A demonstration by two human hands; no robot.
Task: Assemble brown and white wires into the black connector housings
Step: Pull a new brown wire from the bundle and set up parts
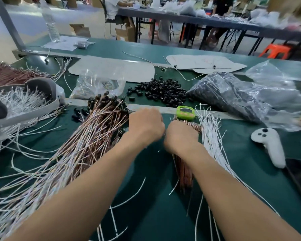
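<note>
Brown wires [182, 171] lie in a tight bundle at centre frame, running under the right hand [181, 134], which rests over their upper ends. The left hand [146, 126] sits just beside it, and the two nearly touch at the knuckles. Both show only their backs, with the fingers curled under and out of sight. I cannot tell what either one pinches, or whether a wire is going into a housing between them.

White wires [210, 136] fan out just right of the brown bundle. Loose housings [160, 91] are heaped above the hands, in the upper middle of the frame. A clear bag [224, 91] to their right looks full of more.

Left of the hands a large sheaf of finished leads [94, 136] spreads toward the lower left corner, each brown-and-white pair capped in black at its upper end.

By the look of it, the job is well under way but far from done. The finished sheaf is big, yet both wire bundles, the loose heap and the bag are still plentiful. A tray [33, 113] at the left edge also holds more white wire.

A green timer [185, 112] stands just above the right hand, and a white controller [269, 145] lies at right on the mat [155, 206].
</note>
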